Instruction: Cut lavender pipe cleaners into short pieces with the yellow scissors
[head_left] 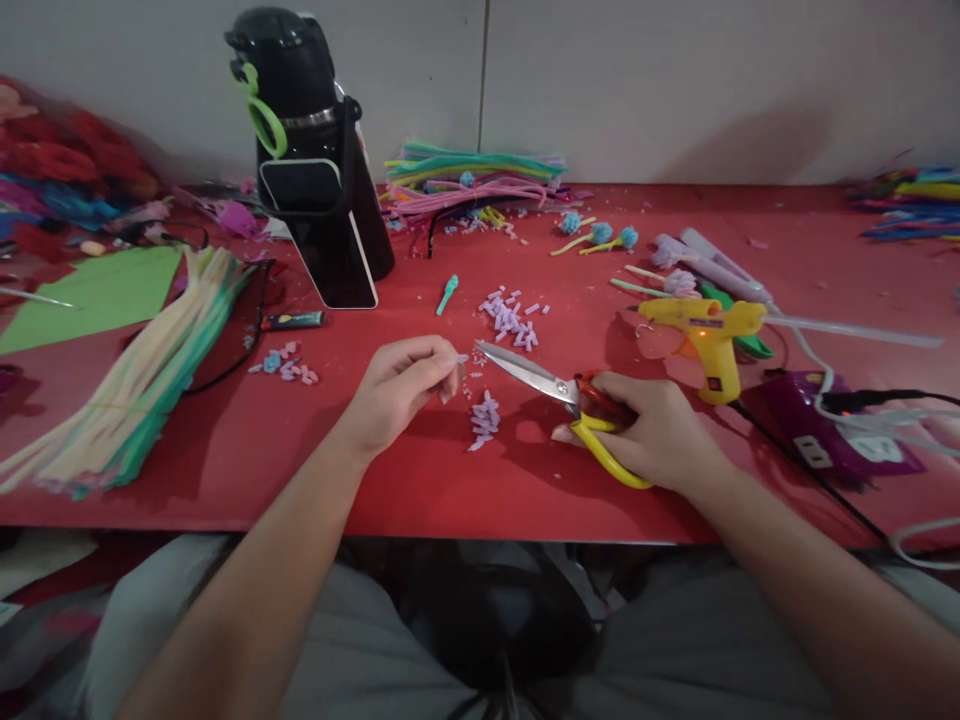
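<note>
My left hand is closed in a pinch, with a small lilac piece showing at its fingertips. In my right hand are scissors with red and yellow handles. Their blades look closed and point left, the tip close to the lilac piece. Tiny lilac trimmings lie on the red table under the tip. Beyond them is a loose pile of short lilac pieces. Nearer to me lies a second group of lilac pieces, whose ends look pointed.
A black bottle stands at back left, a phone-like slab leaning against it. Pipe cleaners lie at left, and more along the wall. At right are a yellow glue gun with a lit light, a purple power strip and cables.
</note>
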